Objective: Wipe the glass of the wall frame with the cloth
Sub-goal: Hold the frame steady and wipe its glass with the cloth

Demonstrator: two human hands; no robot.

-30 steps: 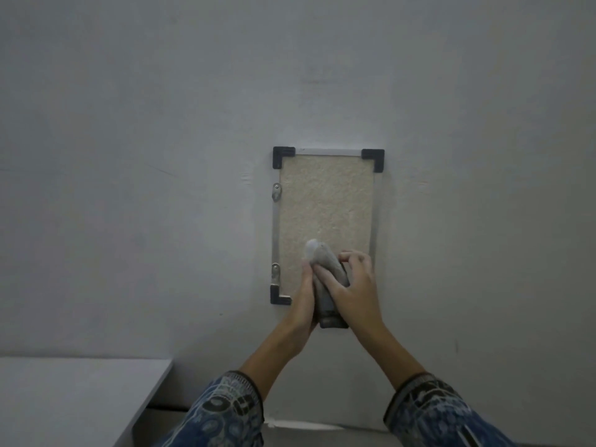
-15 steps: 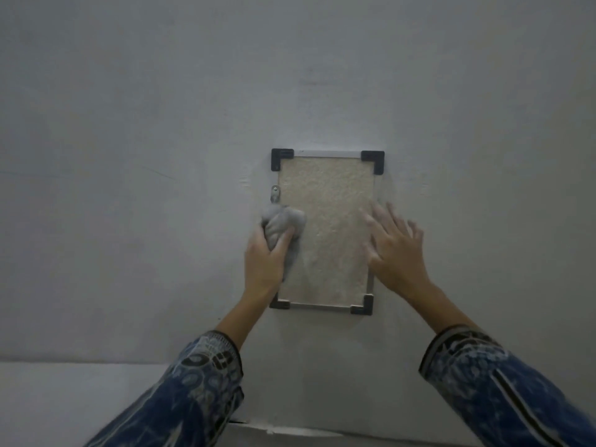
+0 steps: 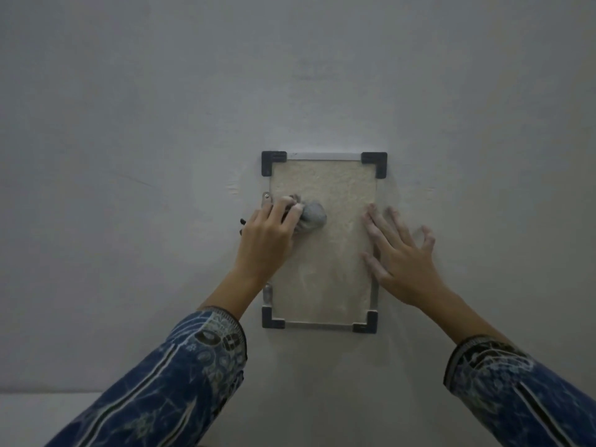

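While right hand (image 3: 400, 253) seemingly steadies frame (image 3: 322, 324), left hand (image 3: 269, 235) presses cloth (image 3: 311, 217) against glass (image 3: 325, 269).

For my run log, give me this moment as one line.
left hand: bunched cloth on frame glass, upper left | right hand: open, flat at frame's right edge

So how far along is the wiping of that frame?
Under way. The left hand presses the bunched cloth on the glass near its upper left, while the right hand lies open at the frame's right edge. Faint smears low on the glass suggest that part needs wiping.
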